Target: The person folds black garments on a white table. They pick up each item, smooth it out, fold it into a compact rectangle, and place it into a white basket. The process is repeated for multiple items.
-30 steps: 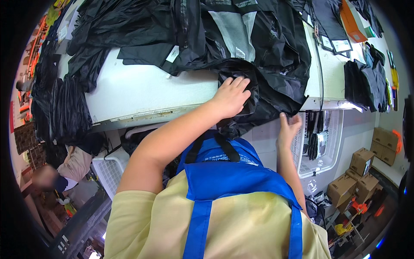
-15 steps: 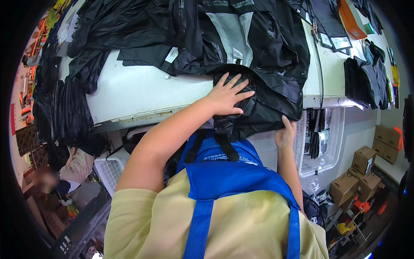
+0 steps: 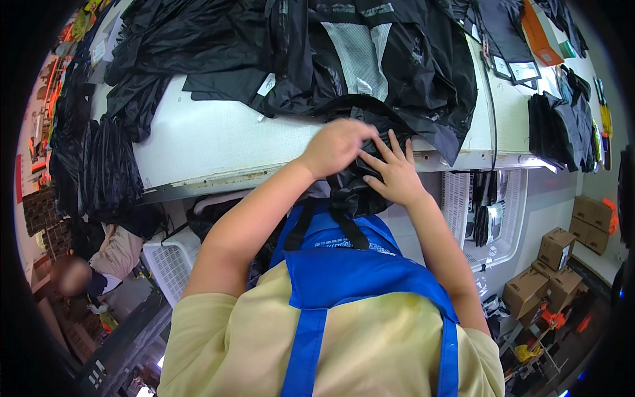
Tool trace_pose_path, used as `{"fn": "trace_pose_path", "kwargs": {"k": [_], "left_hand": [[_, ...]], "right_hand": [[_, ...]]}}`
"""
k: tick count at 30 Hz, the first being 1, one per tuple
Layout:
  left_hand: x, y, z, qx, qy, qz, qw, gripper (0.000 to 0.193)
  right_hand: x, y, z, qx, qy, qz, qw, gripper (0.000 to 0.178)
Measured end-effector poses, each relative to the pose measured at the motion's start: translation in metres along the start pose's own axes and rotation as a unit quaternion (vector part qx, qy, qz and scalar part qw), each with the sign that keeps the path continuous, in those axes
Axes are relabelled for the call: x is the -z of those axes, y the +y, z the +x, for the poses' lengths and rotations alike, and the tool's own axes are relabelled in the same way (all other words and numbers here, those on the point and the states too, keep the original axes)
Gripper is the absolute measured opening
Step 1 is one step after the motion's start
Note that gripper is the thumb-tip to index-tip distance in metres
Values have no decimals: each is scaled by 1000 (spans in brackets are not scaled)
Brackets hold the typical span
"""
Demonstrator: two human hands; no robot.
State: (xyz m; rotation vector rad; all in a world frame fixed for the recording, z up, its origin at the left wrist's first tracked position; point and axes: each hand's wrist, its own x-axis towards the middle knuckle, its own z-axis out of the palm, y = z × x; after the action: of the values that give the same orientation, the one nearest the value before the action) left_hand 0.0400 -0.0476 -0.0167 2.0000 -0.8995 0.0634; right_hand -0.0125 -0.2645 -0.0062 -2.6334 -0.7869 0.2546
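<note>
A black shiny garment (image 3: 370, 132) hangs over the near edge of the white table (image 3: 211, 139), folded into a small bundle. My left hand (image 3: 338, 145) grips the top of that bundle with its fingers curled in. My right hand (image 3: 395, 173) lies flat on the bundle just to the right, fingers spread and touching the left hand. Behind the bundle spreads a larger black jacket with a grey mesh lining (image 3: 360, 56). I wear a blue apron (image 3: 357, 264) over a pale yellow shirt.
More black garments (image 3: 172, 46) cover the table's far left, and dark bags (image 3: 92, 165) hang off its left end. White baskets (image 3: 489, 212) stand under the table. Cardboard boxes (image 3: 555, 264) sit on the floor at right. Another person (image 3: 86, 271) crouches at lower left.
Both hands came together on the black bundle. My right hand rose from below the table edge onto it, and my left hand curled its fingers around the fabric.
</note>
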Motion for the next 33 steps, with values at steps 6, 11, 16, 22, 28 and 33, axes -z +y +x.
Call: {"fn": "trace_pose_path", "kwargs": {"k": [6,11,16,22,28,33], "left_hand": [[-13,0,-13,14,-260,214,941,73],[-18,-8,-13,6,-245,221,944,73],[-19,-15,-16,-9,-255,234,938,53],[6,8,2,230,98,-189,950,26],[-23,70,-26,21,-89,232,968,19],[-39,46,-41,53,-66,299,950,14]], "right_hand": [[-8,22,-57,-46,172,10,984,49],[-54,6,-60,67,185,-151,969,52],[-6,-8,-26,-60,82,233,967,19],[-19,1,2,-295,172,242,908,28],[-15,4,11,-293,85,183,934,30],[13,-12,18,-222,114,58,967,37]]}}
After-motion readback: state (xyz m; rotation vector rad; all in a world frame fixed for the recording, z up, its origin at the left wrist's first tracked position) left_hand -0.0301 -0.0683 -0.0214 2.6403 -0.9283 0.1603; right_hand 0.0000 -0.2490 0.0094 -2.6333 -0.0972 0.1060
